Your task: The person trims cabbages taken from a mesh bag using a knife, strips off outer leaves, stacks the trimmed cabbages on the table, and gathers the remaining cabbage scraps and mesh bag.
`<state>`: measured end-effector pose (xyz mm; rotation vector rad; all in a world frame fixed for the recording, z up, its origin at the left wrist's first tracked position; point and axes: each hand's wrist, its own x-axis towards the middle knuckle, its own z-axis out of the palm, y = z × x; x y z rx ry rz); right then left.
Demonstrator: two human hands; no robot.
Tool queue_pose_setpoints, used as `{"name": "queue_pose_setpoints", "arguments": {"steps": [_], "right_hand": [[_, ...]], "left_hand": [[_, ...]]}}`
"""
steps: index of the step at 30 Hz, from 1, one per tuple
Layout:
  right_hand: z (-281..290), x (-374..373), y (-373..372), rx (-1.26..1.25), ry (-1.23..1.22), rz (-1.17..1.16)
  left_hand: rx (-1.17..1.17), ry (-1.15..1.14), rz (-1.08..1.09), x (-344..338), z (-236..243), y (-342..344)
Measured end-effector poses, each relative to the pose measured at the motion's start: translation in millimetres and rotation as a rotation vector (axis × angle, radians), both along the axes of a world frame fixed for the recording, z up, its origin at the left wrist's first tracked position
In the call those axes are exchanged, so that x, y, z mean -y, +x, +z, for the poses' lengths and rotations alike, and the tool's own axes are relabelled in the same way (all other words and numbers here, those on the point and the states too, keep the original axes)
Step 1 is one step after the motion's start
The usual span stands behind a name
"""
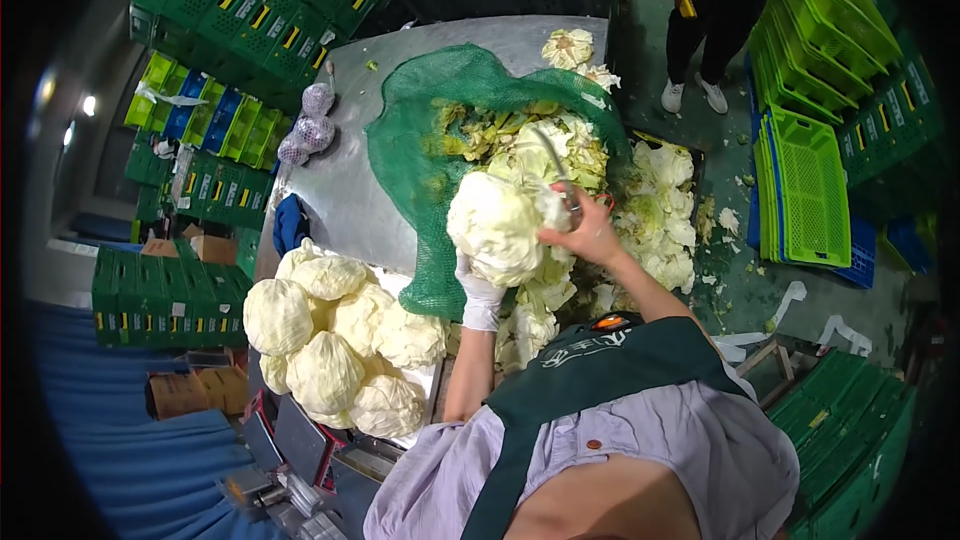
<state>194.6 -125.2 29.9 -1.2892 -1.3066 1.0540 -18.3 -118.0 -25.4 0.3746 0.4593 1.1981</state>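
Left of the near end of the green net [400,140], pale cabbages [325,372] sat heaped. Above the net's near part, the gloved left hand [481,300] cupped a cabbage [493,228] from beneath; the right hand [590,232] gripped a curved metal tool [570,198]. Beyond the net's far right corner stood a person [722,10].

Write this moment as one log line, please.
left hand: holding cabbage; right hand: holding curved knife; green net: on table; cabbage pile: left of left hand

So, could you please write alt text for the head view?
A white-gloved left hand holds a pale cabbage; the right hand grips a curved tool beside it. Green mesh and leaves lie on the metal table, with more cabbages piled at left.
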Motion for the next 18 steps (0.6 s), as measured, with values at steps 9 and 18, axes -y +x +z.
{"name": "queue_pose_setpoints", "arguments": {"steps": [9,18], "right_hand": [[-45,-17,86,0.411,0.053,-0.453],[-16,-5,4,0.157,0.298,-0.042]], "left_hand": [[0.926,-0.313,-0.366,21,-18,34],[1.006,-0.563,-0.396,29,8,52]]}}
